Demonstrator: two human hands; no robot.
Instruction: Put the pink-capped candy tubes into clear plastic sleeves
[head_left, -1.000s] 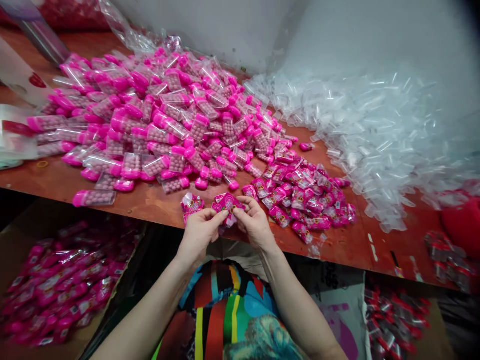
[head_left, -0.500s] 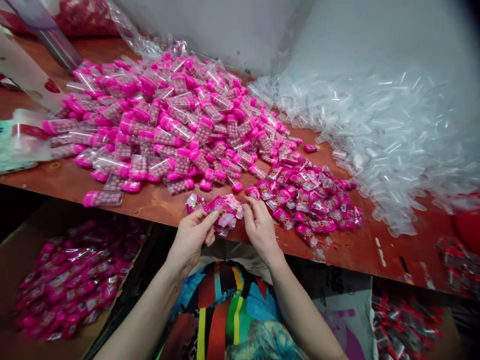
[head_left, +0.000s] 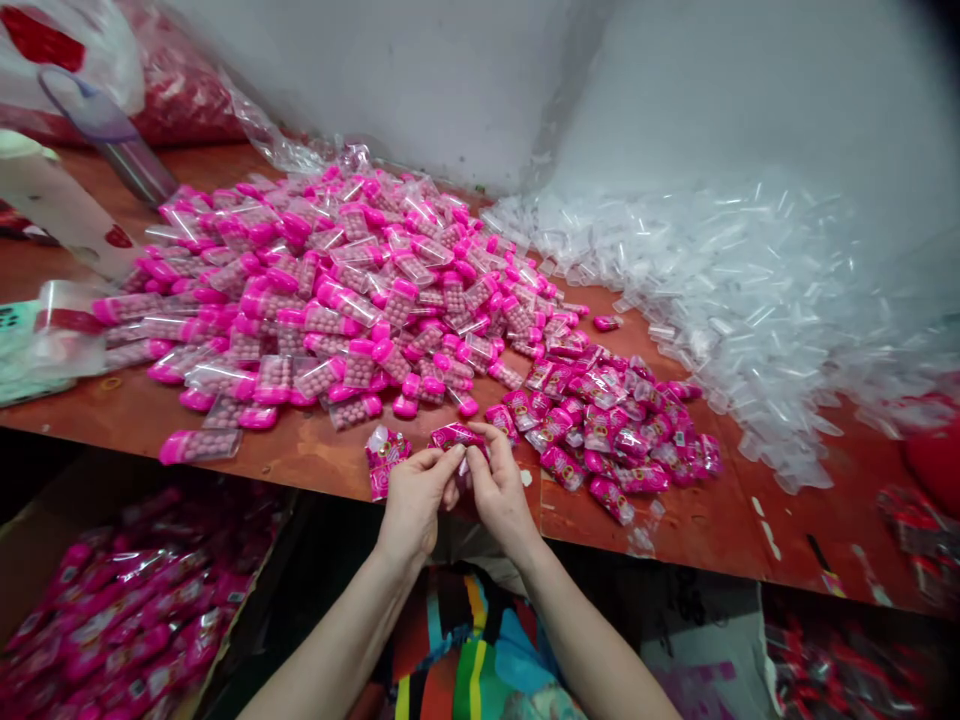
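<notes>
At the table's front edge, my left hand (head_left: 416,495) and my right hand (head_left: 499,485) meet, fingertips pinched on one pink printed wrapper (head_left: 456,435). Part of the wrapper is hidden behind my fingers. Just left of my left hand, another pink printed wrapper (head_left: 386,458) lies at the edge. Beyond my hands spreads a large pile of clear bottles with pink caps and small pink balls (head_left: 349,300). To the right of my right hand is a heap of wrapped pink packets (head_left: 607,425).
Clear empty containers (head_left: 720,290) are heaped at the right against the wall. A tumbler (head_left: 124,150) and white bottle (head_left: 64,205) stand at the left. Below the red-brown table (head_left: 315,455), a carton holds pink packets (head_left: 135,610). A knife (head_left: 825,568) lies at the front right.
My hands have come together around one wrapper. The stack of wrappers between them is no longer spread out; one wrapper now lies to the left. The view has tilted up slightly.
</notes>
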